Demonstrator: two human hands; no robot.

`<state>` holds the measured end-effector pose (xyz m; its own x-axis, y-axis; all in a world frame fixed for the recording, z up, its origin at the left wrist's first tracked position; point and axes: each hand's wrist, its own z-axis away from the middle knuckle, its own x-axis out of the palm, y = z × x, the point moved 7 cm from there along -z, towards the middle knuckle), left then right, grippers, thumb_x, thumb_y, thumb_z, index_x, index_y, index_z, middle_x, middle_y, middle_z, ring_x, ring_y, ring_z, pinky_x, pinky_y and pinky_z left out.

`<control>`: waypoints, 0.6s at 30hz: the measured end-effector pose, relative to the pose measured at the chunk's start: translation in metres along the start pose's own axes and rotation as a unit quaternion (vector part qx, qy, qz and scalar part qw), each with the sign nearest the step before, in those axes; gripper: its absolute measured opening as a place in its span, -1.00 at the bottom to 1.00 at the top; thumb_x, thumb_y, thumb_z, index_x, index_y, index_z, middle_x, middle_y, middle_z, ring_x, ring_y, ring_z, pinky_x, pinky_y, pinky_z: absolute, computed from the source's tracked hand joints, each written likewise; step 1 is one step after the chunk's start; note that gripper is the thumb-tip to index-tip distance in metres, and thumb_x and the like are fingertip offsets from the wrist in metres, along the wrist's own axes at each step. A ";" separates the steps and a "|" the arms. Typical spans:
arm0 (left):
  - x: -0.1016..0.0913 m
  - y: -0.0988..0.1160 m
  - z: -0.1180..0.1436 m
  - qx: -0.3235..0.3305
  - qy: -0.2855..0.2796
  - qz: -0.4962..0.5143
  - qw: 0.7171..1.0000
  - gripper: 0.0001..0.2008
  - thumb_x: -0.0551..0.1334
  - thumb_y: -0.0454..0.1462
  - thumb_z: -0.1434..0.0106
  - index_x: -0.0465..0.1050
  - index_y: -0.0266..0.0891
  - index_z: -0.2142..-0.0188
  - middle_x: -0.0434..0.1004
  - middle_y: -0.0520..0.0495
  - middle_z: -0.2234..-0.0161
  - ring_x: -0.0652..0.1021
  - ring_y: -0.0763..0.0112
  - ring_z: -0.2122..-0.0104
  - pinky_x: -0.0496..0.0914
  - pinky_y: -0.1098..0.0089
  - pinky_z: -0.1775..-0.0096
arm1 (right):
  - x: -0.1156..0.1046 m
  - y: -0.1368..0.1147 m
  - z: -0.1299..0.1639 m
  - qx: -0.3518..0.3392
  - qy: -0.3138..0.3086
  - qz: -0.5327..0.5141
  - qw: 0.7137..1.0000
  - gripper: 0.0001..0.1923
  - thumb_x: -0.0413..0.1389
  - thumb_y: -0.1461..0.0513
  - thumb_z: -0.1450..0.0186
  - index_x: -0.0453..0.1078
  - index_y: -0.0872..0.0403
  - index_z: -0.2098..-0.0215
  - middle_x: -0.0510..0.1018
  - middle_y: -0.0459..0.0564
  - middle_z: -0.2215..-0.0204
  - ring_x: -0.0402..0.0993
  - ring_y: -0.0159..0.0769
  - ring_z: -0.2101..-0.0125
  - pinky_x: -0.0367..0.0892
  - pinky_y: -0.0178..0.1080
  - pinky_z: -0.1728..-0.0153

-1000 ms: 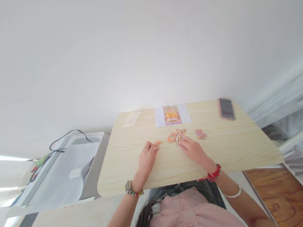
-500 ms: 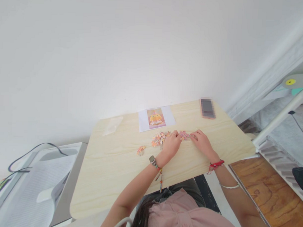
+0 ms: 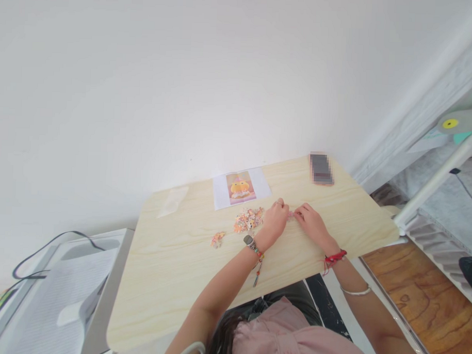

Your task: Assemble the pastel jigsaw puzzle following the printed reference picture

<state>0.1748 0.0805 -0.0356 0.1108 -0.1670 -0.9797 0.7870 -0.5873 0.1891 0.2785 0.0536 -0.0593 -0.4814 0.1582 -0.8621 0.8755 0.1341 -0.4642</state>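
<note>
Seemingly a room at home, with a pale table, white wall and wood-grain floor.

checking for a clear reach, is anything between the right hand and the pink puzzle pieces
Nothing visible: the right hand has its fingertips right by the pink puzzle pieces. The left hand is on their opposite side.

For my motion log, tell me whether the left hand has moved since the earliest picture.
Yes: judged against the printed cartoon sheet, the left hand has moved rightward, from below its left edge to below its right edge.
</note>
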 end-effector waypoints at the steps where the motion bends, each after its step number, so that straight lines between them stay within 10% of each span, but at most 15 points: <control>1: -0.001 0.001 0.000 0.002 0.001 -0.004 1.000 -0.78 -0.06 -0.41 -0.25 0.31 -0.28 0.20 0.26 -0.18 0.15 0.39 0.34 0.18 0.32 0.42 0.33 | 0.000 -0.001 0.000 -0.004 0.000 0.000 1.000 -0.79 -0.10 0.23 -0.27 0.34 0.08 0.39 0.39 0.00 0.35 0.36 -0.31 0.34 0.26 -0.27 0.32; 18: -0.006 0.009 0.003 0.028 0.019 -0.012 0.999 -0.76 -0.06 -0.50 -0.21 0.30 -0.35 0.21 0.30 -0.22 0.18 0.40 0.32 0.18 0.32 0.42 0.34 | -0.006 -0.007 0.005 -0.016 -0.001 0.020 1.000 -0.79 -0.12 0.23 -0.29 0.32 0.08 0.37 0.39 0.02 0.33 0.37 -0.28 0.32 0.27 -0.27 0.35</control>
<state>0.1793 0.0743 -0.0283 0.1172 -0.1226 -0.9855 0.7546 -0.6341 0.1686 0.2758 0.0470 -0.0517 -0.4465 0.1624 -0.8799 0.8919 0.1593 -0.4232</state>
